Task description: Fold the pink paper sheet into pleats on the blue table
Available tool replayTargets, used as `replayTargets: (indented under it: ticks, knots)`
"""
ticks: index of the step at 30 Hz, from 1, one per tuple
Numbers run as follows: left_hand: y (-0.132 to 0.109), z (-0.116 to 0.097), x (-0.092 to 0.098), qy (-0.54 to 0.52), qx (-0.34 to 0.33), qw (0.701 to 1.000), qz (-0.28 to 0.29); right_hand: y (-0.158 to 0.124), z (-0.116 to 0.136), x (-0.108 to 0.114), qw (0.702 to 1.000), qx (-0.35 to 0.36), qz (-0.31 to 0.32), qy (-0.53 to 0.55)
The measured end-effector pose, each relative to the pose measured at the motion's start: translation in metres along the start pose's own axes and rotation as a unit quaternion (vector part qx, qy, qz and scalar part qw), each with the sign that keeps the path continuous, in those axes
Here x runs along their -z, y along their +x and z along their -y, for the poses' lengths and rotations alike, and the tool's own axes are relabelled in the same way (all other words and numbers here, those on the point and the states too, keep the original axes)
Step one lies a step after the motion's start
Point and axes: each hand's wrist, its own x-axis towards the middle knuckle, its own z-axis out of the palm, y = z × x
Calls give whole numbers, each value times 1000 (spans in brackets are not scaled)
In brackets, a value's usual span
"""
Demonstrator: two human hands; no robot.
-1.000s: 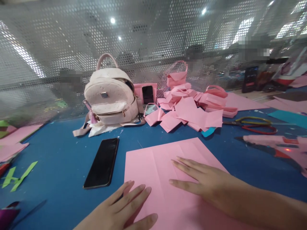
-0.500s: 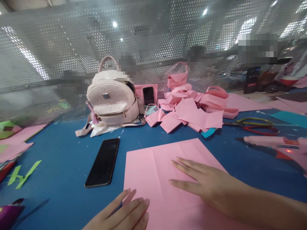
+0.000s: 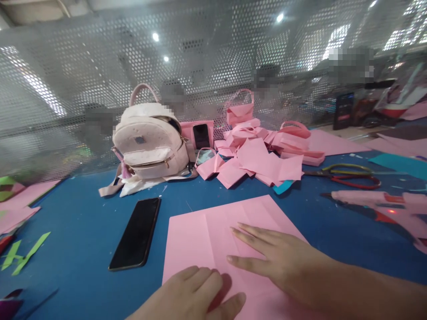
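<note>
A pink paper sheet (image 3: 187, 240) with several lengthwise creases lies in front of me on the blue table. My right hand (image 3: 280, 258) rests flat on its right part, fingers spread over the creases. At the sheet's near left, my left hand (image 3: 196, 295) has its fingers curled in and its thumb stretched to the right. Its fingertips are hidden, and it appears to grip the paper at the near side. The near edge of the sheet runs out of view.
A black phone (image 3: 136, 235) lies left of the sheet. Behind stand a cream backpack (image 3: 147, 138) and a heap of pink paper pieces (image 3: 256, 155). Scissors (image 3: 350, 173) and a pink glue gun (image 3: 370, 200) lie right; green strips (image 3: 31, 253) lie left. A perforated metal screen (image 3: 207, 58) rises behind.
My left hand has moved right over the sheet, and its fingers have gone from stretched out to curled. My right hand stays flat on the paper. The whole view has shifted slightly.
</note>
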Motion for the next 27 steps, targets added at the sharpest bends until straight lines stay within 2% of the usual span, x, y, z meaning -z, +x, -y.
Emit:
replayTargets:
  ticks: [2,6,9,12,15,17,23,27]
  knots:
    - [11,2,0,-32,-10,999,34,1,-2,3,1000,-11,7,22]
    - [34,7,5,-90,-20,984,150,1,-9,13,991,-22,14,134]
    - [51,11,8,-99,-27,974,203,-1,-14,22,962,-93,13,257]
    - [65,12,4,-111,-44,972,201,-1,-21,27,905,-175,-9,387]
    - [77,10,-3,-123,-47,973,188,0,-28,27,845,-210,-61,487]
    - [83,9,-5,-129,-41,976,172,0,-32,27,816,-227,-82,525]
    - [104,9,-7,-148,-53,977,145,-1,-34,27,787,-242,-87,562]
    - [115,5,-14,-146,-60,979,132,-2,-37,21,784,-223,-100,571]
